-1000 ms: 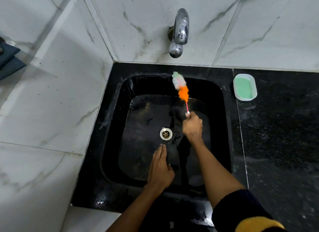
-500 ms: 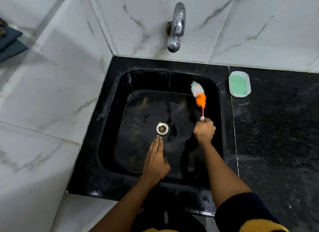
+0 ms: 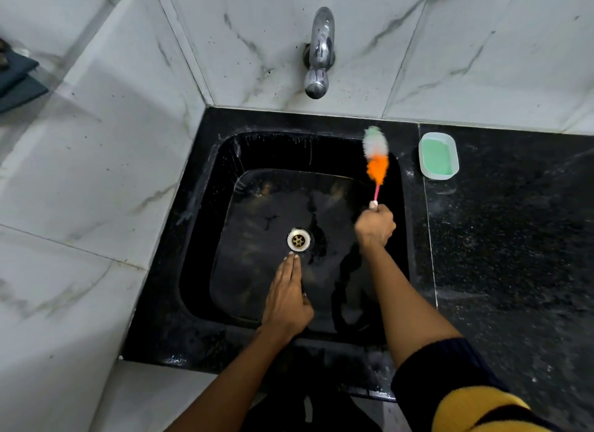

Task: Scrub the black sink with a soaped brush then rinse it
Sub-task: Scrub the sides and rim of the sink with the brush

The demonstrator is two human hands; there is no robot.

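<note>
right hand (image 3: pixel 374 226) around brush (image 3: pixel 376 161)

- One sink (image 3: pixel 205 226), black, set in the table's left part.
- One drain (image 3: pixel 299 239), near the middle of the sink floor.
- One tap (image 3: pixel 319 52), on the far wall above the sink.
- One brush (image 3: pixel 376 158), with green-white and orange bristles on a pink stem, at the sink's far right corner.
- One soap dish (image 3: pixel 438 155), pale with green inside, on the table just right of the sink's far right corner.
- Two hands: left hand (image 3: pixel 286 298) flat over the sink's near part, right hand (image 3: pixel 374 226) gripping the brush.
- One table (image 3: pixel 514 238), black and speckled.
- One dark cloth (image 3: pixel 17 84), far left edge.
</note>
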